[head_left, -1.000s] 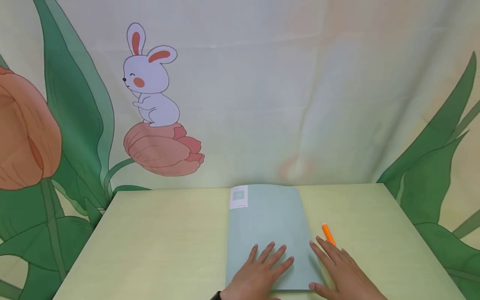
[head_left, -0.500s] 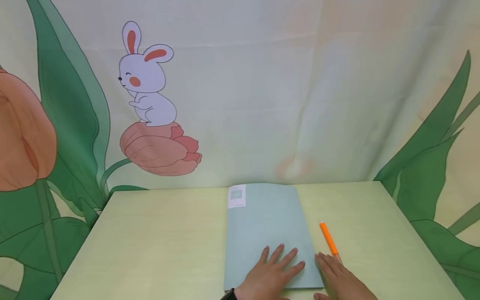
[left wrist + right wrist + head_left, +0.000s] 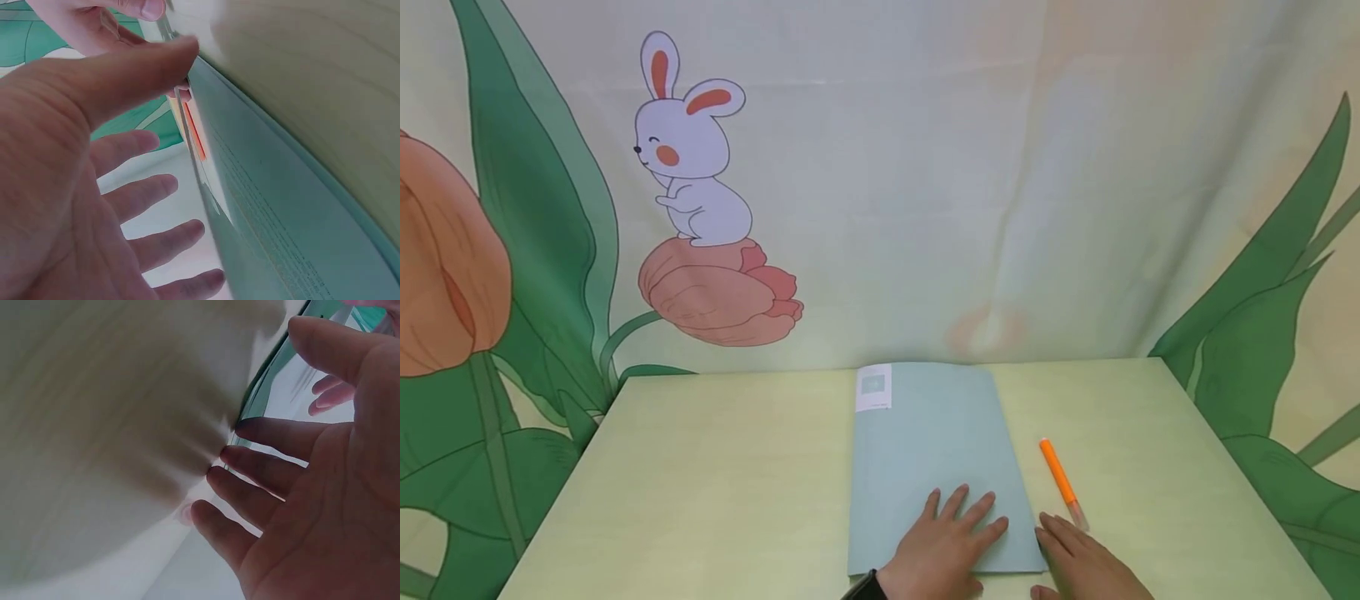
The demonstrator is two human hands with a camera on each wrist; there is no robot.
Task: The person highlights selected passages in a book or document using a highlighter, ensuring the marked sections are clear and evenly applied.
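A pale teal booklet (image 3: 925, 450), closed-looking from above, lies on the table with a white label (image 3: 873, 387) at its upper left. Over its lower part my left hand (image 3: 940, 546) is spread, fingers apart and straight. The left wrist view shows that hand's thumb (image 3: 144, 75) near the booklet's near edge, and lines of small print on the booklet. My right hand (image 3: 1086, 562) lies at the lower right side, its straight fingertips (image 3: 247, 428) right at the booklet's edge. An orange marker (image 3: 1058, 473) rests just beyond that hand.
The pale yellow table (image 3: 722, 475) reaches back to a hanging fabric backdrop (image 3: 887, 208) printed with a rabbit, tulips and leaves. A black band (image 3: 867, 586) sits on my left wrist.
My right hand has come down beside the booklet's right edge, fingers closer together, uncovering more of the marker. The left hand has shifted slightly right over the cover.
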